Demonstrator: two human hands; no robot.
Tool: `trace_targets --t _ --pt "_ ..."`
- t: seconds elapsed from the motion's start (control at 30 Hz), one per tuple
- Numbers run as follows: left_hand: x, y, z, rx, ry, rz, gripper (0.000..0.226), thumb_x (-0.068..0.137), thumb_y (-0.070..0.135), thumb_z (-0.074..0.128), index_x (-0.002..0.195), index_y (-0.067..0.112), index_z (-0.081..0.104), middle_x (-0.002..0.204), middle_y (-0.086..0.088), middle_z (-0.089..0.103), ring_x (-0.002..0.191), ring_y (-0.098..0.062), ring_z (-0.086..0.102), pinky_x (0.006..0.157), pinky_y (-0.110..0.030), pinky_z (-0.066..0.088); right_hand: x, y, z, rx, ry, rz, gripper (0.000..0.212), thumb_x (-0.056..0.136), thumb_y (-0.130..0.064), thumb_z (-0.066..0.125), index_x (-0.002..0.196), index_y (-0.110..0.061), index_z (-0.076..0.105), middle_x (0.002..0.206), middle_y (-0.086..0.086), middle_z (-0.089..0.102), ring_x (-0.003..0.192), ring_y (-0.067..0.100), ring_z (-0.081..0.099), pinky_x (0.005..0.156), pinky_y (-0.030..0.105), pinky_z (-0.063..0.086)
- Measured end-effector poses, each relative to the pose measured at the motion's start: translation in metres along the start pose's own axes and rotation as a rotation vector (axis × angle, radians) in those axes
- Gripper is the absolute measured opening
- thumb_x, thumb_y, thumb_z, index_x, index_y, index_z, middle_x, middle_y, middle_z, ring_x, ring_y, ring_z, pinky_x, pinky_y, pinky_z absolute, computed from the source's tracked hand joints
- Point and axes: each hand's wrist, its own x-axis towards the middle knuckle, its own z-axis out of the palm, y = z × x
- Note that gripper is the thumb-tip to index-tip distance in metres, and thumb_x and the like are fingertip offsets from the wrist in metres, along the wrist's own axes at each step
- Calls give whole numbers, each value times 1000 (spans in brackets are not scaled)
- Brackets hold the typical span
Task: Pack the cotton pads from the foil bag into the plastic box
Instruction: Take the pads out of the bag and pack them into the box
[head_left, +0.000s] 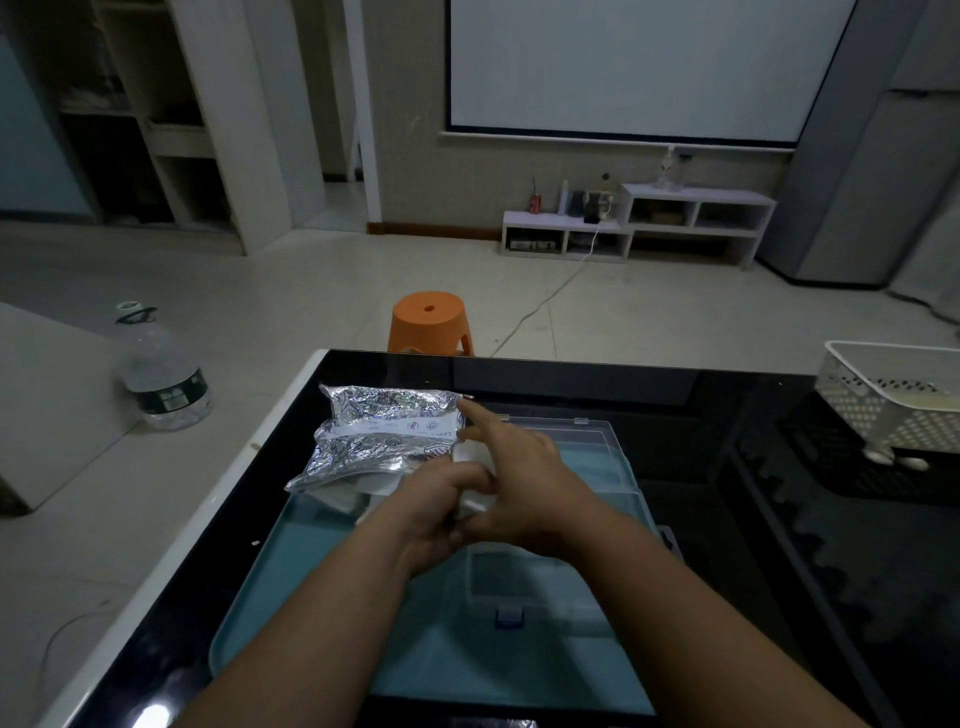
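Observation:
A crinkled silver foil bag (384, 434) with a white label strip lies over the far left end of a teal tray (291, 597). White cotton pads (375, 486) show at its open near end. My left hand (436, 517) has its fingers curled on that open end. My right hand (522, 470) crosses just above it, its index finger stretched out to the bag's right corner. Its other fingers pinch a white cotton pad (475, 501) between the two hands. The clear plastic box (519, 577), with a blue latch, sits on the tray under my forearms, its lid open behind.
The tray lies on a glossy black table (727, 519) with a white left edge. A white perforated basket (893, 405) stands at the far right of the table. Beyond the far edge are an orange stool (430, 322) and a large water bottle (161, 369) on the floor.

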Motion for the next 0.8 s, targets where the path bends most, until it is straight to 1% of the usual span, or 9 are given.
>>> trace_targets --t 0.1,0.3,0.37,0.47,0.53,0.63,0.7,0.73,0.8 --pt "1 0 0 28 16 -43 17 83 -4 44 85 6 58 54 -5 57 42 -14 55 41 -22 48 0 -2 -3 24 -10 45 114 69 -31 80 150 -46 1 146 -6 42 138 28 25 108 45 31" --pt "5 -2 -3 93 72 -61 15 85 7 50 92 10 63 64 -4 64 53 -15 60 50 -25 51 3 -1 -3 -17 -56 18 118 67 -36 83 153 -40 2 152 -5 36 141 24 26 116 43 24" --pt "9 -4 -5 92 124 -40 14 83 10 53 94 11 62 68 -4 64 59 -16 60 55 -26 48 1 4 -8 89 -86 5 116 65 -38 80 153 -39 5 153 -8 33 139 19 32 114 43 30" --pt "12 -4 -8 63 182 -1 7 83 14 56 89 12 60 66 -4 61 58 -17 56 55 -27 42 -2 11 -23 447 -95 62 92 78 -18 66 153 -33 14 149 -5 37 125 10 36 100 28 38" --pt "16 -5 -9 36 221 31 4 84 14 58 87 13 61 70 -5 60 60 -17 55 52 -25 41 1 18 -26 504 41 137 74 85 -15 59 149 -30 26 146 1 42 121 12 40 96 31 39" --pt "21 -7 -8 38 255 80 4 84 12 63 81 14 62 72 -6 62 66 -20 56 55 -27 42 9 27 -25 491 199 301 41 91 -23 59 129 -26 45 124 1 55 111 16 54 90 33 48" --pt "23 -8 -7 43 260 101 5 84 15 65 80 14 66 72 -4 67 69 -21 58 60 -27 41 9 33 -24 548 158 436 36 89 -33 63 120 -27 45 113 3 57 101 19 58 86 37 53" --pt "24 -9 -6 50 245 113 4 85 17 67 85 14 69 76 -4 70 71 -21 59 62 -28 40 6 34 -25 610 88 486 40 89 -37 65 119 -27 42 110 5 57 99 21 60 85 38 54" --pt "27 -13 -5 95 228 136 21 84 22 71 105 19 67 95 -6 72 78 -23 63 60 -28 42 2 36 -23 681 -14 524 43 88 -39 67 117 -24 39 106 9 61 95 23 64 82 37 54"
